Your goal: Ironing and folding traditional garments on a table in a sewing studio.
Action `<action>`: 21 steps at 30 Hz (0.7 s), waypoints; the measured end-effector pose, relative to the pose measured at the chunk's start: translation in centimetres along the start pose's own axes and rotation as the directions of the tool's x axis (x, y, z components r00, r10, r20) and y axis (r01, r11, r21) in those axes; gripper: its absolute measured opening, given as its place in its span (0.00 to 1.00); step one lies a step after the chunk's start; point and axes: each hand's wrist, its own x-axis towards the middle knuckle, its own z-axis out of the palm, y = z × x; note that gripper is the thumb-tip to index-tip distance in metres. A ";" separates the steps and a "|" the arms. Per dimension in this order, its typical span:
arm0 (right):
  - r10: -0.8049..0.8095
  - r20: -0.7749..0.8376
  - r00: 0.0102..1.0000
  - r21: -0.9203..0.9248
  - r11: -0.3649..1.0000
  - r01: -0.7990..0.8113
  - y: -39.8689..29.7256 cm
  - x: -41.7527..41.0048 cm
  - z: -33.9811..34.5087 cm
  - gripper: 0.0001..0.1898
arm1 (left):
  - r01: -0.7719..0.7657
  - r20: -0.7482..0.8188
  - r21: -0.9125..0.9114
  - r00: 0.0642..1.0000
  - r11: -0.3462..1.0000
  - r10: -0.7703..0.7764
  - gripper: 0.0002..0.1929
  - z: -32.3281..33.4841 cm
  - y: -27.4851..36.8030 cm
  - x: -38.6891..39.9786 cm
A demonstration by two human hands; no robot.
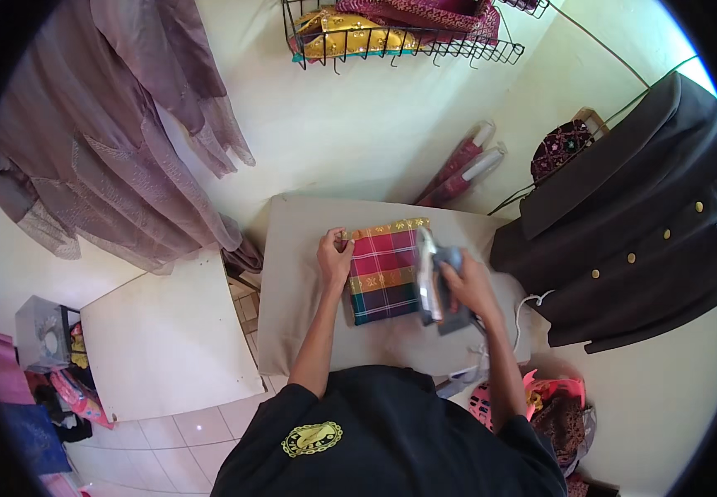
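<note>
A folded plaid cloth (383, 267) in red, purple, green and gold, with woven gold motifs, lies on the padded, beige-covered board (299, 335) before me. My left hand (334, 258) pinches the cloth's upper left edge, thumb on top. In my right hand (467, 282) is a clothes iron (433, 279), gripped by its handle. The iron looks blurred and tilted, its shiny side facing left. It overlaps the cloth's right edge; whether it touches the cloth, I cannot tell. A pale cord (523, 310) runs along the board's right side.
Mauve garments (128, 130) hang at left above a white tabletop (172, 341). A dark jacket (631, 236) with gold buttons hangs close by on the right. Wrapped red rolls (458, 174) lean behind the board. A pink basket (572, 388) holds fabrics below right. A wire rack (408, 46) is above.
</note>
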 end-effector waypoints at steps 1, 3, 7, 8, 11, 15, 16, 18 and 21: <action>-0.045 0.016 0.999 -0.001 0.999 0.045 -1.1 1.4 2.0 0.19 | 0.004 0.002 0.005 1.000 1.000 -0.004 0.18 -0.1 -0.1 -0.3; -0.033 -0.006 0.999 -0.136 0.990 0.032 -1.4 4.4 6.3 0.22 | 0.070 -0.010 0.126 0.998 0.990 -0.069 0.15 0.3 0.6 -0.8; -0.202 -0.067 0.977 -0.322 0.931 0.170 1.3 8.3 14.2 0.26 | 0.057 -0.025 -0.018 0.998 0.998 -0.057 0.15 0.0 -2.4 -1.2; -0.396 -0.167 0.903 -0.434 0.852 0.293 5.3 9.7 15.2 0.24 | 0.053 -0.018 -0.025 0.998 0.998 -0.053 0.15 0.6 -1.9 -1.0; -0.114 -0.054 0.992 -0.249 0.964 0.097 3.3 9.6 15.5 0.22 | 0.090 0.047 -0.020 0.995 0.996 -0.089 0.15 -0.9 -3.7 -1.4; -0.116 0.018 0.993 -0.219 0.969 0.117 1.1 8.8 15.8 0.21 | 0.242 0.076 -0.009 0.968 0.970 -0.240 0.14 -1.7 -4.4 -0.3; -0.148 0.000 0.989 -0.244 0.959 0.144 2.0 8.9 15.4 0.21 | 0.207 0.068 0.028 0.976 0.978 -0.209 0.13 -1.4 -2.7 -0.5; -0.208 0.003 0.978 -0.305 0.931 0.199 2.1 8.8 15.5 0.21 | 0.187 0.044 0.077 0.981 0.979 -0.190 0.12 -1.7 -1.3 -0.9; -0.201 -0.034 0.979 -0.369 0.913 0.174 0.7 9.3 16.0 0.21 | 0.239 0.023 0.035 0.970 0.970 -0.240 0.13 -1.8 -0.8 -0.7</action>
